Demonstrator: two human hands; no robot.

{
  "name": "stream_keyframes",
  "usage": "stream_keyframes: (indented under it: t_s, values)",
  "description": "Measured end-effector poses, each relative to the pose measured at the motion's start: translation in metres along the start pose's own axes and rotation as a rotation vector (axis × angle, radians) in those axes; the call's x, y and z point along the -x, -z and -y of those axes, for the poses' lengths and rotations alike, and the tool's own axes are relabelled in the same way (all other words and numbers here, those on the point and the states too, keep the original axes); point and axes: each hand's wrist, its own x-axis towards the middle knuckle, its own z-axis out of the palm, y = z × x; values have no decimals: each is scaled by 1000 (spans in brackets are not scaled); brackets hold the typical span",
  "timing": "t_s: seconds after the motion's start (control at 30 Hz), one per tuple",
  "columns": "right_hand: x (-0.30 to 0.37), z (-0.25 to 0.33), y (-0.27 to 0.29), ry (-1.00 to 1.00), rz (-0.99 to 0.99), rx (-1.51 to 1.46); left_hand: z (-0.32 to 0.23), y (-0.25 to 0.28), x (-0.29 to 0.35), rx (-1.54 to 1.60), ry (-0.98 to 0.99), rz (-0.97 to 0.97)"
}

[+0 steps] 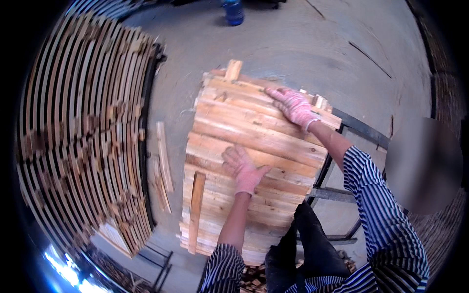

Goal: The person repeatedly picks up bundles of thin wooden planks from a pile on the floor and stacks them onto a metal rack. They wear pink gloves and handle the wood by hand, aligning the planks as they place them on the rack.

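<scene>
A stack of pale wooden boards [234, 119] lies in front of me, its boards side by side and running left to right. My left hand [240, 168], in a pink glove, rests on the middle boards with its fingers spread. Farther off and to the right, my gloved right hand [295, 108] lies over the far boards, fingers stretched out toward the left. A narrow wood strip [197, 212] lies crosswise on the near left boards. One short wood block [233, 70] sticks out at the stack's far edge.
Tall rows of stacked slats [93, 112] stand along the left. Loose strips [164, 156] lie on the floor between them and the boards. A dark metal frame [361, 128] juts out at the right. A blue water jug [233, 13] stands at the far side.
</scene>
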Motion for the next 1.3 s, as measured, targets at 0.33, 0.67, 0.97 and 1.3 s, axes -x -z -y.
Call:
stream_keyframes:
  t_s: [0.33,0.67,0.97,1.3]
  values:
    - [-2,1,-8,25,-19,188,43,50,37,291,-170,-126]
    - [161,106,-156,504,64,65,151,-120,361,1336,378,-430]
    - [531,459,-236,584,959,-320,162,-148,733,1256,986,-958]
    - [790,733,-269,1597,1042,-63,381,-182,925,1545,1412,-2198]
